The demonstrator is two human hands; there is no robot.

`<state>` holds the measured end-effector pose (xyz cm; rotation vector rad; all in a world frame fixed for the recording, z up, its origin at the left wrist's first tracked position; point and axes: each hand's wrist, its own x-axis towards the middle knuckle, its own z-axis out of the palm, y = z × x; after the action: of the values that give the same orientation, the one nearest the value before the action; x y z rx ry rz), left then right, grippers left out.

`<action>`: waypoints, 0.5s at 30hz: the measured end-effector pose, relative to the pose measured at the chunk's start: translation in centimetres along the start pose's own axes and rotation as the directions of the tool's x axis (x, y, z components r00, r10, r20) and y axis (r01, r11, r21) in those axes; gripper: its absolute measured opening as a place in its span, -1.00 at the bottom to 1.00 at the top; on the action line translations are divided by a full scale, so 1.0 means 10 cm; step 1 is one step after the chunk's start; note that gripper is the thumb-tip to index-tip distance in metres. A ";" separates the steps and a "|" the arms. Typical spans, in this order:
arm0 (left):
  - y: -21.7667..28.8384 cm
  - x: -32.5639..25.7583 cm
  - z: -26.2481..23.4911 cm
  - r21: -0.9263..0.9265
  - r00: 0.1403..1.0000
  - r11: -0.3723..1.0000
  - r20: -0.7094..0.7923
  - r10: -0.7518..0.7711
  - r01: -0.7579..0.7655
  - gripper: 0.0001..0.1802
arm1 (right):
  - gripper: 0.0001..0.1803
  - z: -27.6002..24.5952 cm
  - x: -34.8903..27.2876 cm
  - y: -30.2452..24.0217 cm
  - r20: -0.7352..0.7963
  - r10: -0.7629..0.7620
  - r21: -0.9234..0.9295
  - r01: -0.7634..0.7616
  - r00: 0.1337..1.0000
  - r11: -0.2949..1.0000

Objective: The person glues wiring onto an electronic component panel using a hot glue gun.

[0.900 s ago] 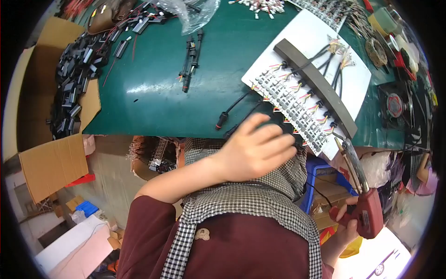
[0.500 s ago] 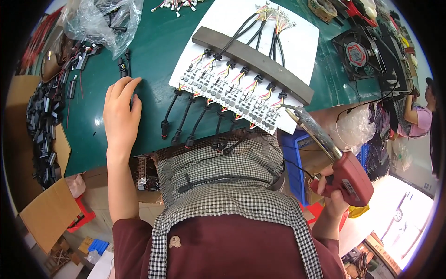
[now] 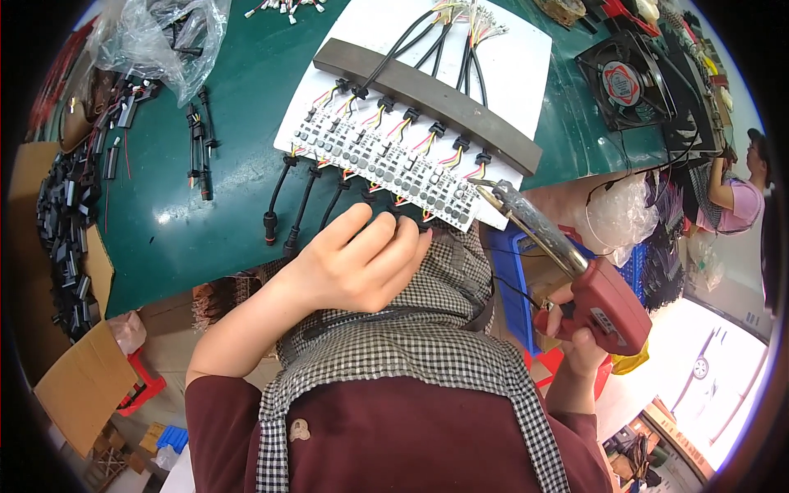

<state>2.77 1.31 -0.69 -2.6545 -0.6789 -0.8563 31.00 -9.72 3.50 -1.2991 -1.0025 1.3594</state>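
Since the earlier frame, the bare left hand [image 3: 357,267] has come away from the loose black cables with dark connectors [image 3: 197,156] on the glossy green tabletop [image 3: 238,99] and moved rightward, to the near edge of a long strip of joined white circuit boards [image 3: 382,160]. Its fingers are bent and partly closed; whether they grip anything cannot be told. With curled fingers, the right hand [image 3: 579,345] holds the handle of a red soldering gun with a long metal front [image 3: 612,308], angled up toward the strip's right end, as before. Slanting across a flat white panel [image 3: 514,82], the strip carries small dark and silvery components, with red, yellow, white and black wires at both long edges. Along its far side lies a thick grey-brown bar [image 3: 427,107], black cables crossing over it. Several black cables hang from the near edge, some partly covered by the left hand. Contact between the gun's tip and the boards is hard to make out; the right hand's palm is mostly hidden behind the handle.
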 end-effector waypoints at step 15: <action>0.08 0.06 0.09 -0.110 0.964 0.989 -0.237 -0.121 0.097 -0.71 | 0.05 -0.04 0.17 0.02 -0.003 0.116 0.089 -0.115 0.993 0.989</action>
<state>4.00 1.18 -1.10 -2.5530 -0.7429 -1.2503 31.41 -8.10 2.95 -1.3122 -0.8627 1.4685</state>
